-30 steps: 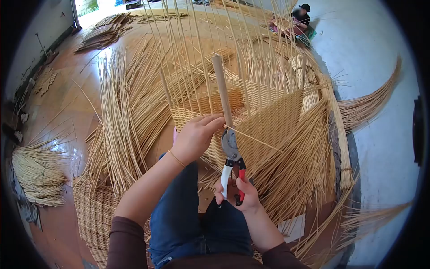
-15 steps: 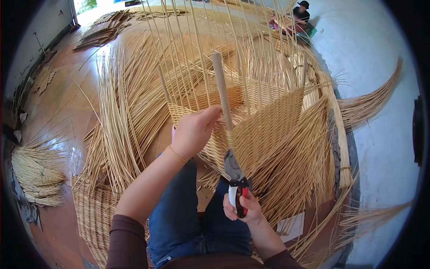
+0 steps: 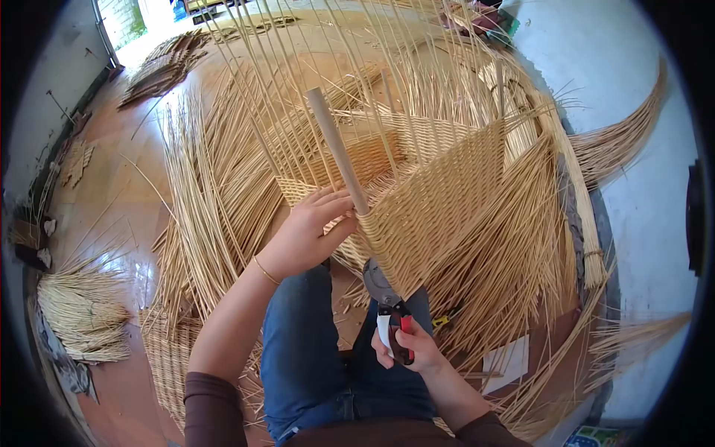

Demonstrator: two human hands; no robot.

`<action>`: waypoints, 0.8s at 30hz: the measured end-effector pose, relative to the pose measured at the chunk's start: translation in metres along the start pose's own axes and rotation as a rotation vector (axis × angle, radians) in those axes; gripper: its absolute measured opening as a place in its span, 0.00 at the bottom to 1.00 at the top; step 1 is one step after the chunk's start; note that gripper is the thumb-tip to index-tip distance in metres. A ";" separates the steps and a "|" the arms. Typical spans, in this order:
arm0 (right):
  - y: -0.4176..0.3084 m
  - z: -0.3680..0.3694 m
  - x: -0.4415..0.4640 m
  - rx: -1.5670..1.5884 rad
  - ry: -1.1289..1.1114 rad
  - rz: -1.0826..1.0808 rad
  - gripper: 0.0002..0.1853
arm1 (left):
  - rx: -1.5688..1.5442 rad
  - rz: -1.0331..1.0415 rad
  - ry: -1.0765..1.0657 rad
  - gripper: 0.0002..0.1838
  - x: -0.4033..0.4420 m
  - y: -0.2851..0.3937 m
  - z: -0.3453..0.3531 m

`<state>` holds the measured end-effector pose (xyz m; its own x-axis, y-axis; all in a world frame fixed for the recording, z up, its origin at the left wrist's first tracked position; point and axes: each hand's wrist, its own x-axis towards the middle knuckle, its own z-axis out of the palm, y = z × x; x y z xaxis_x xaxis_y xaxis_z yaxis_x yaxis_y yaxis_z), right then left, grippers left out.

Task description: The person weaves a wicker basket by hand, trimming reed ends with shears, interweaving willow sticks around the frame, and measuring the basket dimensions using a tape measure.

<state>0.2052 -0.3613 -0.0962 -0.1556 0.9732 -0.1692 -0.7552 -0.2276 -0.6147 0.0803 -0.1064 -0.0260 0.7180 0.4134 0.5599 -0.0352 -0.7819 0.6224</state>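
Note:
A half-woven wicker basket stands in front of me, with long uncut stakes rising from its walls. A round wooden post is woven in at its near corner and leans left. My left hand is closed over the basket's edge beside this post, its fingertips partly hidden behind it. In my right hand is a pair of pruning shears with red and white handles. Its blades point up against the lower near corner of the basket; whether they touch a cane I cannot tell.
Loose bundles of cane lie left of the basket, and more cane spreads on its right. A woven panel rests at lower left near a tied bundle. A yellow-and-black tool lies beyond my right hand. The wall borders the right side.
The post now leans further left. My left hand has slid lower along the corner, and its fingers lie more extended over the edge. The shears stay at the basket's lower corner. The view has shifted.

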 end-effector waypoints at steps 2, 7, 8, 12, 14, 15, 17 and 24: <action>0.001 -0.003 0.001 -0.013 -0.036 0.002 0.21 | -0.096 -0.114 -0.090 0.14 -0.002 -0.001 -0.005; -0.003 0.004 0.001 0.050 -0.051 0.002 0.22 | -0.299 -0.270 -0.113 0.20 -0.005 0.000 -0.003; -0.003 0.005 0.001 0.073 -0.045 0.010 0.21 | -0.300 -0.269 -0.117 0.20 -0.005 0.003 -0.003; 0.003 -0.005 -0.004 0.082 -0.081 0.019 0.21 | -0.194 -0.338 -0.044 0.19 -0.004 0.010 0.008; 0.004 -0.006 -0.009 0.167 -0.055 0.001 0.21 | -0.088 -0.306 0.137 0.18 -0.013 0.014 0.023; 0.000 -0.003 -0.013 0.174 -0.009 -0.018 0.22 | -0.050 -0.314 0.245 0.18 -0.019 0.012 0.035; 0.006 -0.016 -0.025 0.170 0.110 -0.096 0.24 | -0.100 -0.362 0.434 0.17 -0.026 0.004 0.048; -0.020 -0.075 -0.061 0.439 0.658 -0.417 0.17 | -0.499 -0.644 0.678 0.17 -0.060 -0.043 0.000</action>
<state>0.2771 -0.4190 -0.1314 0.4808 0.7280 -0.4886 -0.8655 0.3048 -0.3975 0.0388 -0.0976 -0.0857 0.1706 0.9759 0.1363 -0.1780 -0.1055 0.9784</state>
